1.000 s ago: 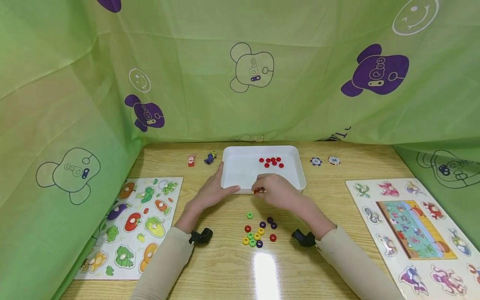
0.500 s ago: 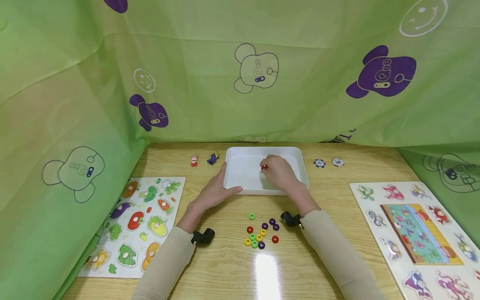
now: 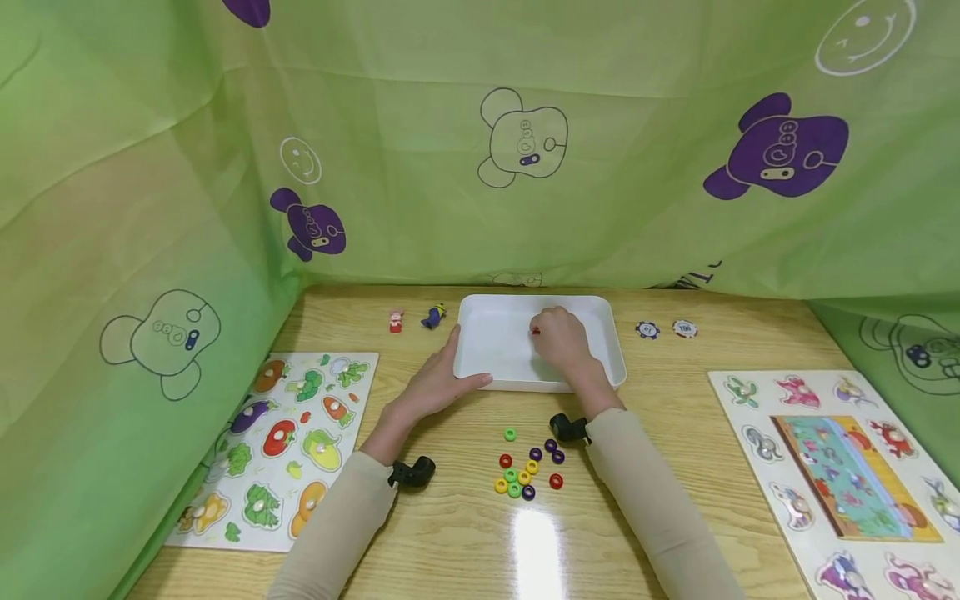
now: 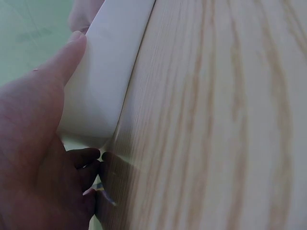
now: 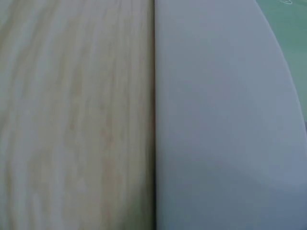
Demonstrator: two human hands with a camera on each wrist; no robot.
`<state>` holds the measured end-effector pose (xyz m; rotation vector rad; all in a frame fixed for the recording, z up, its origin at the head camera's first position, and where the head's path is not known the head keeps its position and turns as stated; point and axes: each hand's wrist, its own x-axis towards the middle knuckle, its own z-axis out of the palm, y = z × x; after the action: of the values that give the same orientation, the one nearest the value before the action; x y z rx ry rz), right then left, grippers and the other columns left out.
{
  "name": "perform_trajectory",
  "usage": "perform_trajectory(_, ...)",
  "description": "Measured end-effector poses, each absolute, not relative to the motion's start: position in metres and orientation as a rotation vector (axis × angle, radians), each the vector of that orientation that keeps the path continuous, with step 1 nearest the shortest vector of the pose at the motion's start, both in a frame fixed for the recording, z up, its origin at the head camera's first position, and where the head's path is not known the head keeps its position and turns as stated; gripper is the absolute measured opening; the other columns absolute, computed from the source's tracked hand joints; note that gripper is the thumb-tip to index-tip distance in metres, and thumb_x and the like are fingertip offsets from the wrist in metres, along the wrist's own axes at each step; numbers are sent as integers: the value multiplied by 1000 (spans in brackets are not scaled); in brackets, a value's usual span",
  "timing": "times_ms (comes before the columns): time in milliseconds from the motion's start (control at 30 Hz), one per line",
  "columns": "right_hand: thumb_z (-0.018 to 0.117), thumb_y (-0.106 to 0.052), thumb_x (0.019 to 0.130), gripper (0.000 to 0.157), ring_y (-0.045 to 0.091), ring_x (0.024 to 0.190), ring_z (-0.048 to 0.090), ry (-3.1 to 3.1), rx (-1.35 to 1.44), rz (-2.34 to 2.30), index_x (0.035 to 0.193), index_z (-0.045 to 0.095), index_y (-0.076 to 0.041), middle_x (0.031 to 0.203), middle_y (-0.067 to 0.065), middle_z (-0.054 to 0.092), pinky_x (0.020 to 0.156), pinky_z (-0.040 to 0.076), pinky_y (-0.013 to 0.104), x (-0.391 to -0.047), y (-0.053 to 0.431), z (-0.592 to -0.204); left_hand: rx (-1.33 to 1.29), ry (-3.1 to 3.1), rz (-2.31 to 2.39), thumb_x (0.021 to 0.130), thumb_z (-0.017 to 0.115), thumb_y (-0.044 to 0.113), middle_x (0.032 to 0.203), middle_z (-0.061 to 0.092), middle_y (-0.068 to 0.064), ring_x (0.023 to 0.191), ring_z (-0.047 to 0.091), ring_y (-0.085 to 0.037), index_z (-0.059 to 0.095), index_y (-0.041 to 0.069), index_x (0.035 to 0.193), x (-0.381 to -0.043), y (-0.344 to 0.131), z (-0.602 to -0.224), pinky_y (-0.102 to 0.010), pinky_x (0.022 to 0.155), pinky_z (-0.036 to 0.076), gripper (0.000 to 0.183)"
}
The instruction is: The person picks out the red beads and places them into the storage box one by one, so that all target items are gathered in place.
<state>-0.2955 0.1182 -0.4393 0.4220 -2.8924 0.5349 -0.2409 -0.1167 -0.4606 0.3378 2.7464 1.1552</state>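
The right hand (image 3: pixel 560 337) reaches down into the white tray (image 3: pixel 487 346), its fingers curled. A bit of red bead (image 3: pixel 535 331) shows at its fingertips; the hand hides the tray floor beneath it, so how many beads it holds cannot be seen. The left hand (image 3: pixel 435 385) lies around the tray's front left corner, thumb along the front rim and fingers straight beside the left wall. In the left wrist view its thumb (image 4: pixel 72 52) touches the tray wall (image 4: pixel 105 72). Only tray wall (image 5: pixel 225 115) and table appear in the right wrist view.
In front of the tray lie loose ring beads (image 3: pixel 524 477) in green, yellow, purple and red. Two small figurines (image 3: pixel 433 316) stand left of it, and two poker chips (image 3: pixel 647 330) lie right. A vegetable puzzle board (image 3: pixel 300 442) and a sea-animal board (image 3: pixel 757 387) flank the table.
The right hand has moved from the tray's front edge inward over its floor, covering the red beads that were visible there. The left hand keeps its place at the corner.
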Motion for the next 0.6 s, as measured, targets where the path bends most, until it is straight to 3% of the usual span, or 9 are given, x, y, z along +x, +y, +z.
perform_trajectory(233,54,-4,82,20,24,77,56,-2890,432,510,77,71,-14,80,7,64,69,49,39,-293,122,-437,361,2746,1157,70,60,71,156,20,-4,139,29,-27,-4,23,150,-241,-115,-462,-50,106,34,114)
perform_trajectory(367,60,-8,82,14,26,83,60,-2888,460,506,87,73,-11,84,7,65,73,49,41,-287,123,-429,361,2742,1161,72,62,68,156,20,-5,139,29,-28,-4,22,150,-241,-115,-461,-50,106,34,112)
perform_trajectory(467,65,-13,82,15,24,83,60,-2902,488,523,95,73,-10,85,6,65,73,49,39,-280,124,-420,359,2738,1167,74,64,63,156,19,-6,139,28,-28,-4,22,150,-240,-115,-460,-50,106,33,110)
perform_trajectory(600,68,-17,82,15,19,79,58,-2914,519,566,95,73,-11,83,3,64,69,48,34,-267,125,-410,354,2734,1166,74,64,62,156,18,-6,140,27,-29,-4,21,150,-240,-117,-459,-51,107,32,110)
